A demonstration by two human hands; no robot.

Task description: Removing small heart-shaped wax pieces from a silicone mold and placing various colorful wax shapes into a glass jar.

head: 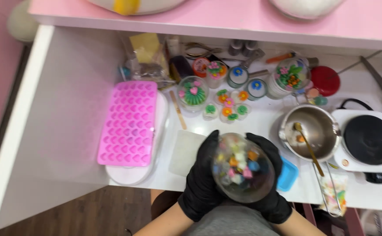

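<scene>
White table (68,100): one glossy flat top filling most of the frame.
Pink mould (127,123): one soft rectangular sheet of small heart pockets, left of centre.
Hot plate (368,140): one black round disc on a white base, right edge.
Steel pot (310,131): one shiny pot with a gold spoon, centre right.
Glass cup (242,174): one clear rounded cup of small coloured chunks, bottom centre.
Left hand (202,181): black glove, wrapped around the cup's left side.
Right hand (273,185): black glove, gripping its right side.
Blue block (287,175): one, just right of the cup.
</scene>
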